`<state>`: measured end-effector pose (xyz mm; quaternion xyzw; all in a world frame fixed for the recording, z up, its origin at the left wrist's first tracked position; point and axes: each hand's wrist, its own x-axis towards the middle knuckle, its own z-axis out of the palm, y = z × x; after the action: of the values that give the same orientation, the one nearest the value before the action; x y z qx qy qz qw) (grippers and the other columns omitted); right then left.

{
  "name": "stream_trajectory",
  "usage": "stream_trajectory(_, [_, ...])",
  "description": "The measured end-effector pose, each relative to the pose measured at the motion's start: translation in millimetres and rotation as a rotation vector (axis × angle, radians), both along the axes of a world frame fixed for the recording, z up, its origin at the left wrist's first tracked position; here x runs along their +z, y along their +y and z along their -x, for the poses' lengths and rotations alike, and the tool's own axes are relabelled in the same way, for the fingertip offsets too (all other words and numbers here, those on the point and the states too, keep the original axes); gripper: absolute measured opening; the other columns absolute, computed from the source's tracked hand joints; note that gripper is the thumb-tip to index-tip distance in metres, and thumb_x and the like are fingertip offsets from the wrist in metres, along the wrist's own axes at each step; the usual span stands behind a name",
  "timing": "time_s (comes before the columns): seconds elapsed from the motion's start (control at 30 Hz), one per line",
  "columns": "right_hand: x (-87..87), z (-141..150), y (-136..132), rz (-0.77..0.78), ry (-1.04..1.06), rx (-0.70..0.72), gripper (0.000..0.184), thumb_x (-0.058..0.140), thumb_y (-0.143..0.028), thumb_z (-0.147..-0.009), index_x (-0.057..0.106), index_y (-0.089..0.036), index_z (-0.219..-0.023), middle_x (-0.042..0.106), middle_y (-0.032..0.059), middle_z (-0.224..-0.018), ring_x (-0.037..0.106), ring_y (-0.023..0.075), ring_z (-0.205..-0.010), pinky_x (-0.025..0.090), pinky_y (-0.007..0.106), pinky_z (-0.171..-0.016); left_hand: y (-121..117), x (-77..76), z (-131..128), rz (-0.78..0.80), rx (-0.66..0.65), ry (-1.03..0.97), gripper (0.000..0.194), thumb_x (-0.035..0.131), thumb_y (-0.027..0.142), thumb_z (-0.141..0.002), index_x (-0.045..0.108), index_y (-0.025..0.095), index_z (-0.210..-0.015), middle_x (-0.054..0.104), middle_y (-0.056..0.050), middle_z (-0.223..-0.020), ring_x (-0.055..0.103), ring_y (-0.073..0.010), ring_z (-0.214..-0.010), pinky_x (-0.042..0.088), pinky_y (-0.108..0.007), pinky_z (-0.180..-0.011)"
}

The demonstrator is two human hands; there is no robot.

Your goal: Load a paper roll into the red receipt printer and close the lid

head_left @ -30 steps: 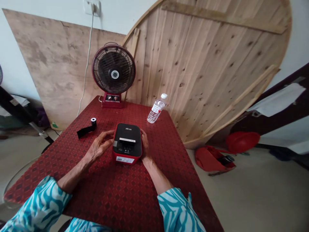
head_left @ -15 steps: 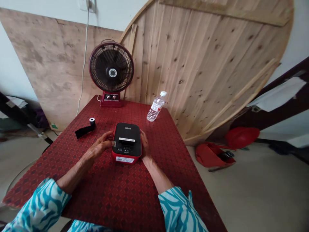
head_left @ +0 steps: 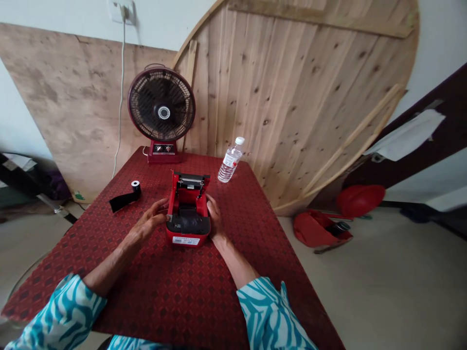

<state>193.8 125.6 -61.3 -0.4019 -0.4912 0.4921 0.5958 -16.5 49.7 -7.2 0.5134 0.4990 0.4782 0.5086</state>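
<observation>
A small red-and-black receipt printer (head_left: 188, 238) stands on the table in front of me, its lid (head_left: 191, 180) swung up and back so the red inner bay shows. My left hand (head_left: 151, 219) is against the printer's left side, with the thumb at the front left corner of its top. Around the right side rests my right hand (head_left: 214, 216), its fingers partly hidden behind the body. To the left lies a small roll (head_left: 135, 187) with a white end and a dark strip trailing from it.
A dark red fan (head_left: 162, 109) stands at the table's back, and a clear water bottle (head_left: 229, 161) is right of it. The patterned red table (head_left: 175, 296) meets a round wooden board (head_left: 284, 97) behind. A red basket (head_left: 314, 231) sits on the floor at right.
The printer's lid was closed in both earlier frames and is now raised, exposing the bay. Both hands have stayed at the printer's sides. The whole view has shifted slightly.
</observation>
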Motion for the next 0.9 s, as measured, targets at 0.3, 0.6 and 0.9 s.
stream_trajectory(0.3, [-0.3, 1.7, 0.6, -0.012, 0.063, 0.03, 0.044, 0.055, -0.052, -0.08, 0.064, -0.024, -0.113, 0.067, 0.0031, -0.121, 0.058, 0.0212, -0.114, 0.041, 0.037, -0.102, 44.6, 48.0, -32.3, -0.431, -0.354, 1.088, 0.032, 0.042, 0.018, -0.089, 0.068, 0.021, -0.108, 0.07, -0.009, -0.111, 0.064, -0.0229, -0.106, 0.046, -0.038, -0.096])
stream_trajectory(0.6, [-5.4, 1.1, 4.0, -0.009, 0.094, 0.082, 0.042, 0.056, -0.05, -0.08, 0.064, -0.025, -0.113, 0.068, 0.0027, -0.116, 0.06, 0.0209, -0.11, 0.044, 0.037, -0.098, 88.9, 47.3, -53.0, -0.306, -0.501, 1.305, 0.02, 0.063, 0.018, -0.073, 0.07, 0.025, -0.09, 0.074, -0.006, -0.093, 0.068, -0.026, -0.092, 0.049, -0.033, -0.077])
stream_trajectory(0.9, [-2.3, -0.2, 2.5, -0.012, 0.068, 0.073, 0.04, 0.055, -0.048, -0.082, 0.064, -0.025, -0.113, 0.067, 0.0027, -0.118, 0.059, 0.0213, -0.112, 0.043, 0.037, -0.099, 79.2, 51.3, -51.6, -0.364, -0.498, 1.249, 0.03, 0.064, 0.016, -0.07, 0.065, 0.021, -0.1, 0.071, -0.006, -0.096, 0.067, -0.0238, -0.089, 0.049, -0.029, -0.074])
